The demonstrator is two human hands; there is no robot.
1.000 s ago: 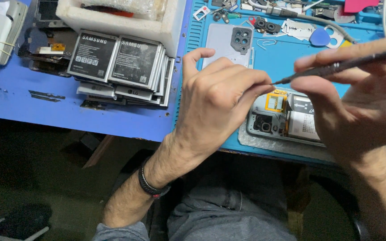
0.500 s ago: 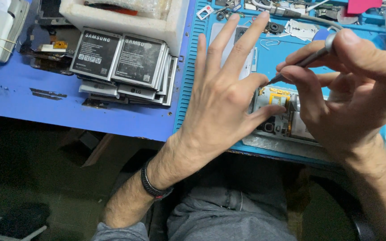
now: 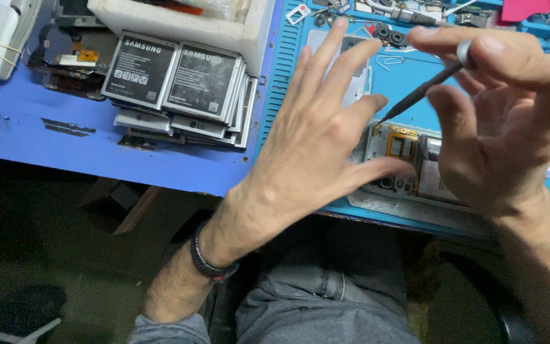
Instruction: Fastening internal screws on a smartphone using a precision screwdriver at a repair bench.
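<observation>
A blue worktable fills the upper part of the frame, with a lighter blue ribbed mat at the upper centre and right, while below its edge the floor at the lower left stays dark and dim.

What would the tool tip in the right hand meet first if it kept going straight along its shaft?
The right hand points the slim dark screwdriver down-left. On that line it would probably first meet the opened phone's circuit board, very near the left hand's fingertip; depth is unclear.
</observation>
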